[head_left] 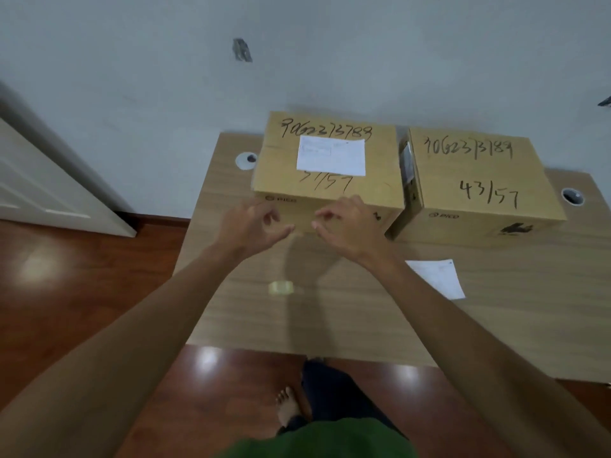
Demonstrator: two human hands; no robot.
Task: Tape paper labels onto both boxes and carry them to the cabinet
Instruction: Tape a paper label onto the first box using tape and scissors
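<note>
Wood-grain desk (330, 319) against pale wall. Left hand (251, 223) and right hand (347, 226) hover close together, fingers pinched narrow; whether tape strip stretches between them, can't tell. Left box (327, 180) just beyond hands, label (331, 157) lying on lid. Right box (479, 183) bare, second label (438, 279) beside right wrist, tape roll (281, 287) below hands. Risk imo: loose label sliding under sticky press, ends up crooked.

right box (476, 180) "43/57", "PICO", both boxes
</note>
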